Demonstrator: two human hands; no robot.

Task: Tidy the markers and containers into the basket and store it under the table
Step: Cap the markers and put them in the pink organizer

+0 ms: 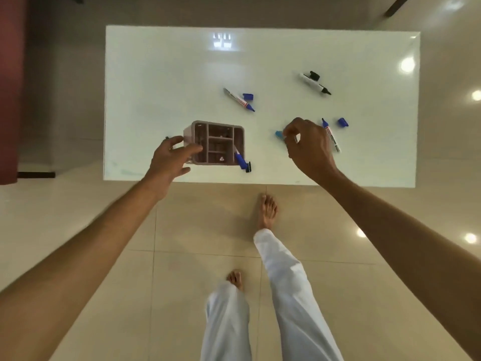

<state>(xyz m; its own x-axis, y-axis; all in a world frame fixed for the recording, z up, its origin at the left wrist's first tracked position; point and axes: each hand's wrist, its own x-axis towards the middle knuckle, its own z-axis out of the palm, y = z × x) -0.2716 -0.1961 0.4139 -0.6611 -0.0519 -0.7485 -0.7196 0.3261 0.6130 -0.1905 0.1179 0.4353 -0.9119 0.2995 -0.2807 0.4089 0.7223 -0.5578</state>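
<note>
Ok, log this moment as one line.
left hand: steadies pink divided plastic basket | right hand: pinches light-blue marker cap | white table

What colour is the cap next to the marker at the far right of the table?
Black. The cap shows in the head view, beside the marker.

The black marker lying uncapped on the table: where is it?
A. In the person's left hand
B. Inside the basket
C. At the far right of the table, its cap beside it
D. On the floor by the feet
C: the black marker lies uncapped on the white table at its far right, with its black cap right beside it, well away from the basket.
</note>
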